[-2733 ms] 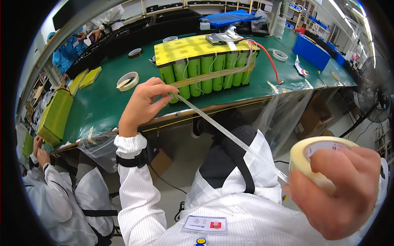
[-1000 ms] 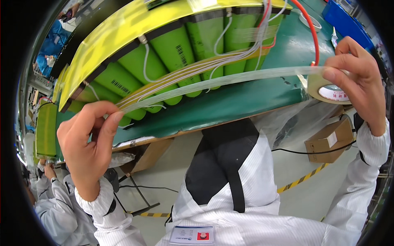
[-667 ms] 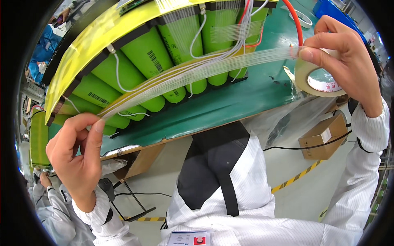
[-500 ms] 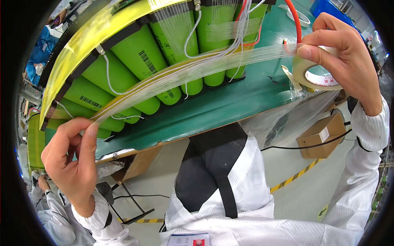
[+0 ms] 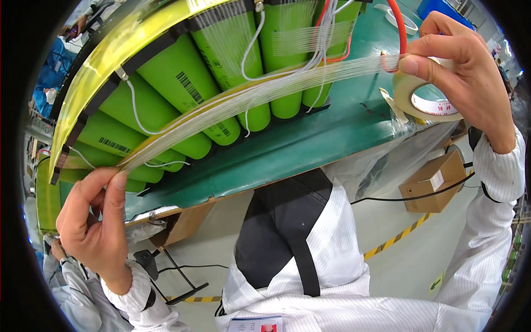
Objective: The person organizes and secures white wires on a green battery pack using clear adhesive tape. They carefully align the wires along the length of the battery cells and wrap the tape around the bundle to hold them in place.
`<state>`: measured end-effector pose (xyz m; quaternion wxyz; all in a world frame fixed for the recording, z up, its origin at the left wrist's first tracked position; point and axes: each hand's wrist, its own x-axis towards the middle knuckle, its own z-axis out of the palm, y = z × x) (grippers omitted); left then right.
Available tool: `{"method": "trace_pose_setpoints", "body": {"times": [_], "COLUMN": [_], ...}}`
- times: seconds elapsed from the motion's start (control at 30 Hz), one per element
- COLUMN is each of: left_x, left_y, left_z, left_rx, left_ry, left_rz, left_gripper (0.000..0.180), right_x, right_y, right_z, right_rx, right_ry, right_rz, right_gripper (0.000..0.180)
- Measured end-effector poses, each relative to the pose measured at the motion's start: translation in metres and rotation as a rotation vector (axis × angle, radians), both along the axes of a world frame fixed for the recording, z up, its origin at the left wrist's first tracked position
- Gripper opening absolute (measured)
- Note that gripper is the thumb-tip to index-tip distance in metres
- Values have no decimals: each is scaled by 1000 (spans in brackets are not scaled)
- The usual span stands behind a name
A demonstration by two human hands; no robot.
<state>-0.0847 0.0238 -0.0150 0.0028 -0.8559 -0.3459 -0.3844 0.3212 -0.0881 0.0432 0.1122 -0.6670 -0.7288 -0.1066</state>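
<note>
A pack of large green cylindrical cells (image 5: pixel 221 88) with a yellow top sheet and white wires lies on the green table (image 5: pixel 310 149). My right hand (image 5: pixel 459 77) holds a roll of filament tape (image 5: pixel 423 97) at the upper right. A long strip of tape (image 5: pixel 249 97) stretches from the roll down to the left, across the front of the cells. My left hand (image 5: pixel 97 221) pinches the strip's free end at the lower left, near the table's front edge.
A red cable (image 5: pixel 394 22) runs over the table by the pack. Another tape roll (image 5: pixel 401 16) lies farther back. A cardboard box (image 5: pixel 434 182) sits on the floor at right, with yellow-black floor tape (image 5: pixel 395 240) near it. Another person in white (image 5: pixel 72 293) is at the lower left.
The head has come closer to the pack. The strip has been pulled longer and held level across the cells; my left hand has dropped lower left, my right hand stays at the roll.
</note>
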Motion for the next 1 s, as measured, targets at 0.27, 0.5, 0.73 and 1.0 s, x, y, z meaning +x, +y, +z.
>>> {"method": "trace_pose_setpoints", "body": {"times": [0.27, 0.5, 0.73, 1.0], "left_x": [-5, -10, -6, -12], "left_y": [6, 17, 22, 29], "left_z": [-17, -33, -47, -51], "left_rx": [34, 127, 87, -141], "left_ry": [-219, -362, -620, -687], "left_rz": [109, 96, -72, -203], "left_gripper": [25, 45, 73, 83], "right_x": [0, 1, 0, -2], "right_y": [1, 4, 3, 2], "right_z": [0, 1, -3, 1], "right_rx": [-3, -19, 28, -18], "right_ry": [20, 33, 66, 100], "right_rz": [-3, -30, 14, -36], "right_gripper": [35, 30, 26, 30]}}
